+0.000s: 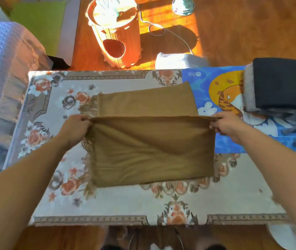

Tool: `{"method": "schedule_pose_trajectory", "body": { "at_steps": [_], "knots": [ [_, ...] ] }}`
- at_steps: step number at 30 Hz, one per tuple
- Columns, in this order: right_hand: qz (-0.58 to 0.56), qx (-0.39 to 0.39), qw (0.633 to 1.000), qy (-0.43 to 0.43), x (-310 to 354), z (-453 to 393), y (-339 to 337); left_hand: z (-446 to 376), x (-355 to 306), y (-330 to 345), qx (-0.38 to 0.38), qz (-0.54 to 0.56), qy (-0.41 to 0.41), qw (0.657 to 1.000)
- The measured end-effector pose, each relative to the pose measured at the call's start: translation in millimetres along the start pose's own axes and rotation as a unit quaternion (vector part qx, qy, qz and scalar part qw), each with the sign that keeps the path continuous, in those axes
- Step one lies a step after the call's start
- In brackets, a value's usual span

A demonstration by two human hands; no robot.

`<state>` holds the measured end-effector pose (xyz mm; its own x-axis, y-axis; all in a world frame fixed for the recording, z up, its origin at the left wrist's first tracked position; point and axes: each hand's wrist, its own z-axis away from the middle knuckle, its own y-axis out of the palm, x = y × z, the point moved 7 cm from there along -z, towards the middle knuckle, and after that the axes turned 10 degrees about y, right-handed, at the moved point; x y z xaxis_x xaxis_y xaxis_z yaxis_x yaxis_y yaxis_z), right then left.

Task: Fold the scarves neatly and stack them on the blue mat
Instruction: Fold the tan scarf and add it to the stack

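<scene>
Your left hand (75, 125) and right hand (224, 123) each pinch one end of a raised fold in the tan scarf (149, 147), holding that edge taut above the floral table cover (121, 204). The scarf's far half lies flat beyond the fold, its fringe (87, 107) trailing on your left side. To your right, the blue mat (215, 82) carries a folded stack: a dark scarf (284, 83) on top of a grey scarf (249, 91). Beyond the table, a wooden bucket (114, 33) stands on the sunlit floor.
</scene>
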<state>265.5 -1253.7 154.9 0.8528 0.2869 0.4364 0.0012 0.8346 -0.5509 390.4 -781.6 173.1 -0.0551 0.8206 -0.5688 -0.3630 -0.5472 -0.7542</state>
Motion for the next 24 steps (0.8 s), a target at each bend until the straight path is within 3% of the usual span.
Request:
{"method": "schedule_pose_trajectory", "body": {
  "at_steps": [3,4,13,19,24],
  "knots": [
    [0.088,-0.167,0.973,-0.130,60.3,-58.4,-2.9,-61.7,5.9,9.7,-0.085,-0.010,0.013,0.996],
    [0.093,-0.186,0.966,-0.150,73.1,-75.8,2.6,-81.0,12.2,16.4,-0.100,-0.022,0.012,0.995],
    [0.015,-0.236,0.962,-0.135,95.3,-184.7,34.2,-169.6,32.3,47.1,-0.175,-0.012,-0.011,0.984],
    [0.078,-0.225,0.969,-0.067,101.1,-232.7,56.0,-204.5,49.8,73.7,-0.074,-0.114,-0.054,0.989],
    [0.069,-0.253,0.965,-0.015,95.4,-246.6,55.3,-219.2,62.2,78.3,-0.045,-0.141,-0.075,0.986]
  ]
}}
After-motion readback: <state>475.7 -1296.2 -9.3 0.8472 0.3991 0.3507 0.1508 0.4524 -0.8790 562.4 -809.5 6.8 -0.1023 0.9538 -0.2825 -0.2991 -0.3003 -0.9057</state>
